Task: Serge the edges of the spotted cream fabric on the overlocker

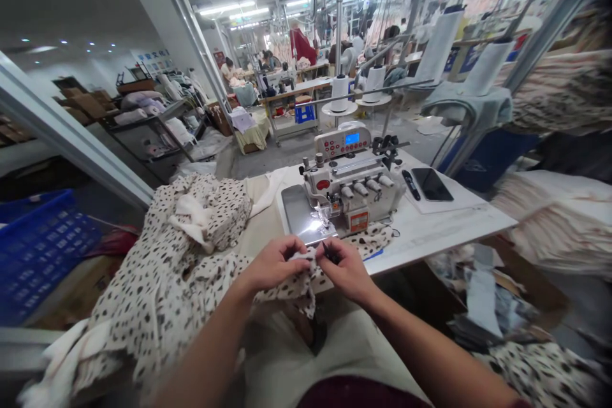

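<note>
Spotted cream fabric (191, 287) with dark dots spreads over the left of the table and hangs down its front. My left hand (282, 261) pinches a piece of it between thumb and fingers, just before the sewing machine. Close beside it, my right hand (342, 264) is closed at the same edge of fabric. A small dark pointed thing shows between the right fingers, too small to name surely. The overlock sewing machine (351, 188), white with a lit blue display, stands right behind both hands. More spotted fabric (377, 239) lies at its front right.
A phone (433, 184) and a dark pen-like object (410, 185) lie on the table's right. White thread cones (340, 93) stand behind the machine. A blue basket (43, 248) is at left; stacked fabric (564, 217) and a box of scraps (492, 293) are at right.
</note>
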A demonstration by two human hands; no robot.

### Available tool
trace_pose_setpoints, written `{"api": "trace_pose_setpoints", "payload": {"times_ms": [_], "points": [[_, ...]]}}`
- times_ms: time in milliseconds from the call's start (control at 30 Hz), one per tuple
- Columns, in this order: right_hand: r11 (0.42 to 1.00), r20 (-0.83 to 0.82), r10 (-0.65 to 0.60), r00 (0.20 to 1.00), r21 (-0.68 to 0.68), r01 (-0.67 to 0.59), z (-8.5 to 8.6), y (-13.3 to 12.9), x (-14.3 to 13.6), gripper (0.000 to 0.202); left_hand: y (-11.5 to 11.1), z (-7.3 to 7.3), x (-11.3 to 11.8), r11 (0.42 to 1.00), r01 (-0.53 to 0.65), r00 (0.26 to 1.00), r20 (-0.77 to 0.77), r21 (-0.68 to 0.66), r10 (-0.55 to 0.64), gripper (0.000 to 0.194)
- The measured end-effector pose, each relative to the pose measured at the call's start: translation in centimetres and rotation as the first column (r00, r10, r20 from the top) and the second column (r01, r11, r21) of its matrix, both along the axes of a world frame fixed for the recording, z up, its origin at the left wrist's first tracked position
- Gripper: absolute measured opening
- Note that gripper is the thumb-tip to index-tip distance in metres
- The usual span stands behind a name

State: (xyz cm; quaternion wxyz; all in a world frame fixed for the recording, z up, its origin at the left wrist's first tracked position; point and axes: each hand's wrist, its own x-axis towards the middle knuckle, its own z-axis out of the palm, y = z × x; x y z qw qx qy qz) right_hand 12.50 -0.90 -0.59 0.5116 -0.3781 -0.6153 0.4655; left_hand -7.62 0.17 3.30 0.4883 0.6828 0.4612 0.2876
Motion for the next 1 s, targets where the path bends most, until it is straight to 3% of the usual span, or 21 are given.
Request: {"api": "trace_pose_setpoints", "payload": {"times_ms": [233, 500, 700, 1000], "points": [[0.996, 0.016, 0.082, 0.997, -0.027, -0.081, 0.6, -0.3, 0.0, 0.016, 0.0, -0.5, 0.3, 0.991, -0.112, 0.977, 0.172, -0.075, 0.124, 0.030], [0.996, 0.144, -0.085, 0.986, 0.036, 0.081, 0.2, -0.2, -0.9, 0.017, -0.3, -1.0, 1.0, 0.952, -0.299, 0.939, 0.157, -0.072, 0.307, 0.032], [0.995, 0.162, -0.062, 0.985, -0.062, 0.073, 0.3, -0.4, -0.9, 0.018, -0.6, -0.7, 1.0, 0.942, -0.328, 0.933, 0.136, -0.066, 0.334, 0.030], [0.987, 0.115, -0.113, 0.987, -0.102, 0.125, 0.2, -0.5, -1.2, 0.021, -0.9, -1.6, 0.9, 0.936, -0.353, 0.923, 0.159, -0.005, 0.349, 0.026]]}}
